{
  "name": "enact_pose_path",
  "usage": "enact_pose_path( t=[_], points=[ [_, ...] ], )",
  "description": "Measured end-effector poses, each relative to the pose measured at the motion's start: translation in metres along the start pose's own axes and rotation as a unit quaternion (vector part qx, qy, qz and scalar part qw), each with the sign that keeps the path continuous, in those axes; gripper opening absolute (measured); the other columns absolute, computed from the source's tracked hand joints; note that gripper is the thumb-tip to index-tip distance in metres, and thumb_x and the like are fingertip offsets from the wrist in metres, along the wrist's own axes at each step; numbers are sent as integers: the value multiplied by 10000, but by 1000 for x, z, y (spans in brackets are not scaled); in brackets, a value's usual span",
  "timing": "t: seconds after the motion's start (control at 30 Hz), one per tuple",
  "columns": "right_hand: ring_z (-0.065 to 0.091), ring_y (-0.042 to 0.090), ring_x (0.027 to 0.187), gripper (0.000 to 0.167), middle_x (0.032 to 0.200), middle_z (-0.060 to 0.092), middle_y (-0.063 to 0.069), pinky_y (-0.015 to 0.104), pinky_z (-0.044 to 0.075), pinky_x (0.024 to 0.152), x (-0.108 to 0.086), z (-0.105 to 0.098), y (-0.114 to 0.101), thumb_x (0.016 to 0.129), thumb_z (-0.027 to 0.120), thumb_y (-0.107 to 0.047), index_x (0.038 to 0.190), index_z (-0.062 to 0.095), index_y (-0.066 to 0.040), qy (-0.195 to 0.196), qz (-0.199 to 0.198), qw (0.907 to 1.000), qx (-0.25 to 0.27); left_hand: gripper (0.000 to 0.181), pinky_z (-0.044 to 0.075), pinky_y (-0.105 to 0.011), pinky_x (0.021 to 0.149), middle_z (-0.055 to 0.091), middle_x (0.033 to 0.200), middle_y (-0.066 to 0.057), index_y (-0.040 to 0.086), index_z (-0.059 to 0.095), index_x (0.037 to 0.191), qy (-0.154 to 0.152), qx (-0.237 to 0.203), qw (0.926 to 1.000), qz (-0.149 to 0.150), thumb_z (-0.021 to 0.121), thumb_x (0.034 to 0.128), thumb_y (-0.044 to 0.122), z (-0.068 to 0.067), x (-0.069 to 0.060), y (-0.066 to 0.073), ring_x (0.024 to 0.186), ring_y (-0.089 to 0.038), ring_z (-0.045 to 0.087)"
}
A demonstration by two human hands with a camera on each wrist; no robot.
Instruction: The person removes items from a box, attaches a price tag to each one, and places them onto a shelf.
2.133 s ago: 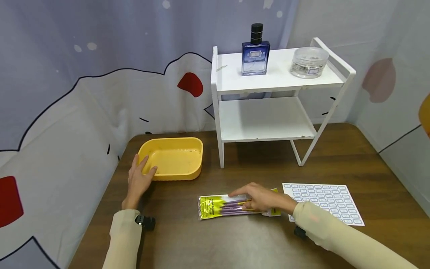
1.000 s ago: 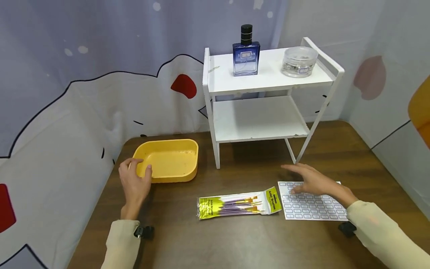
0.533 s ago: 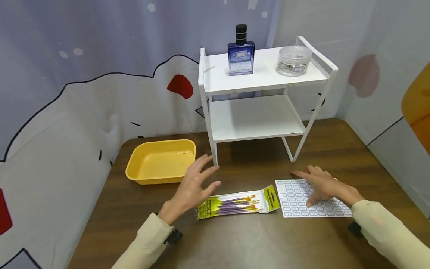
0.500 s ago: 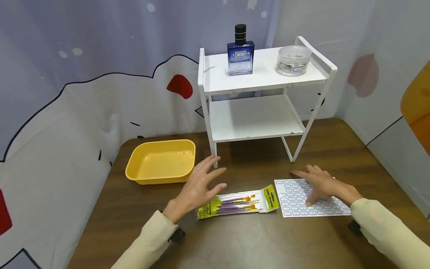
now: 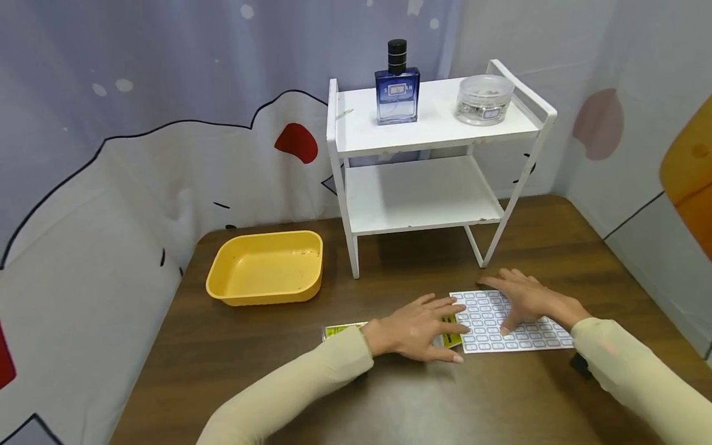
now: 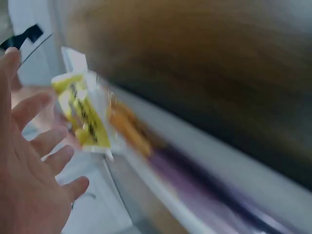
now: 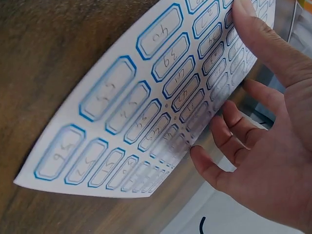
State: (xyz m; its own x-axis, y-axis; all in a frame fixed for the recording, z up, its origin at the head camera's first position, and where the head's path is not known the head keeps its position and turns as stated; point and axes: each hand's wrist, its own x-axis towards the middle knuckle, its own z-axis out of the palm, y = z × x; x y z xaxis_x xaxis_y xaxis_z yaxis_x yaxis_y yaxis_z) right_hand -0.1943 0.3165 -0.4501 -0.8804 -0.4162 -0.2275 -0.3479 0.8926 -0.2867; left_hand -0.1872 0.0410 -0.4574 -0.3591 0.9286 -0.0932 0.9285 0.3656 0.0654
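Note:
A white sheet of blue-framed labels (image 5: 483,330) with handwritten numbers lies on the table at the right. My right hand (image 5: 531,301) is over it, thumb (image 7: 268,41) on the sheet and fingers spread along its far edge in the right wrist view. My left hand (image 5: 414,329) reaches across a clear packet of artist brushes (image 5: 452,340), fingers spread, the tips close to the sheet's left edge. Most of the packet is hidden beneath that hand and sleeve. The left wrist view is blurred, with the packet's yellow header beyond the fingers (image 6: 56,158).
A yellow tray (image 5: 267,296) stands at the table's left rear. Behind the hands is a white two-tier rack (image 5: 423,198), with a blue perfume bottle (image 5: 397,99) and a clear round jar (image 5: 485,100) on its top shelf. Patterned cloth hangs behind the table (image 5: 183,395).
My right hand has gone from the brush packet to the label sheet. The left hand has left the yellow tray and swung right over the packet. The sheet has shifted slightly left.

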Motion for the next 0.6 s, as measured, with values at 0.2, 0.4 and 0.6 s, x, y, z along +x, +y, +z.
enact_pose_path(
  t=[0.2,0.4,0.6],
  points=[
    [468,507,1226,1065,1322,540,250,736,379,935,2,1,5,516,924,-452,1410,479,-83,-11,-150,9998,116,637,210,-477,1241,326,1629,72,416,473,1467,-545,382,9978,58,383,930,747,11,27,15,1535,-132,233],
    [522,426,1164,891,1238,596,173,658,412,894,7,0,5,536,921,-434,1269,534,-108,-151,-106,9997,153,632,184,-470,1246,363,1610,81,428,535,1417,-647,509,9966,-34,401,905,774,12,31,19,1533,-125,239],
    [530,305,1006,710,1051,577,68,461,426,762,9,-1,6,549,930,-414,1088,579,-115,-141,-4,9999,91,641,154,-465,1254,359,1610,86,447,537,1408,-764,501,9957,-119,406,887,795,8,32,25,1535,-121,229]
  ],
)
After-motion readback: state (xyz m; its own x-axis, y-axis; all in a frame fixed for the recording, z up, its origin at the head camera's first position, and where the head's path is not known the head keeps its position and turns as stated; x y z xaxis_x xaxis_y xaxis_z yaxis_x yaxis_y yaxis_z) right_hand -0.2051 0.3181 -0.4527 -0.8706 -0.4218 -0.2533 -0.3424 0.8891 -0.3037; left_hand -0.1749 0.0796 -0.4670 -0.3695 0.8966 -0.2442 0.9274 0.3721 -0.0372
